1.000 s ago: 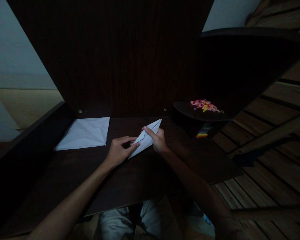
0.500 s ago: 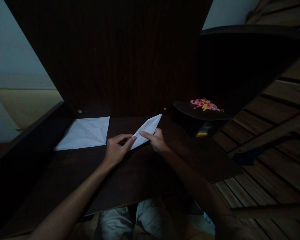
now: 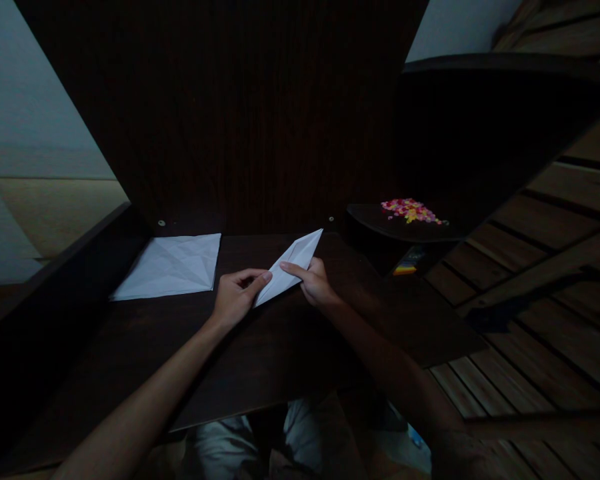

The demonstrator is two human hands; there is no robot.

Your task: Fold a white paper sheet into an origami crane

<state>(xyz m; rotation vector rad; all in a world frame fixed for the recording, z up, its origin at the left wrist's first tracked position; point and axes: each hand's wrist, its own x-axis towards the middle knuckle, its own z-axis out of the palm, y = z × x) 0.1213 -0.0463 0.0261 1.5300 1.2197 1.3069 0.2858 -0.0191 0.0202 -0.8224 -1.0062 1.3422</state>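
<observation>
A folded sheet of white paper (image 3: pixel 291 267), long and pointed like a narrow kite, is held between both hands above the dark desk (image 3: pixel 205 373). My left hand (image 3: pixel 237 293) pinches its lower left side, thumb on top and fingers curled beneath. On the right edge, my right hand (image 3: pixel 314 280) grips it with the thumb lying flat across the face. The fingers under the paper are mostly hidden. To the left lies a stack of creased white paper sheets (image 3: pixel 170 267).
A small corner shelf (image 3: pixel 365 217) at the right bears a pile of tiny pink, red and yellow pieces (image 3: pixel 413 210). Beneath it is something with coloured stripes (image 3: pixel 405 267). A dark side panel (image 3: pixel 70 260) bounds the desk at left, and a tall back panel (image 3: pixel 240 120) rises behind.
The folded paper has tilted slightly, and its lower tip shows a little more beside my left thumb. Both hands keep their hold, almost in the same place. The legs below have shifted slightly.
</observation>
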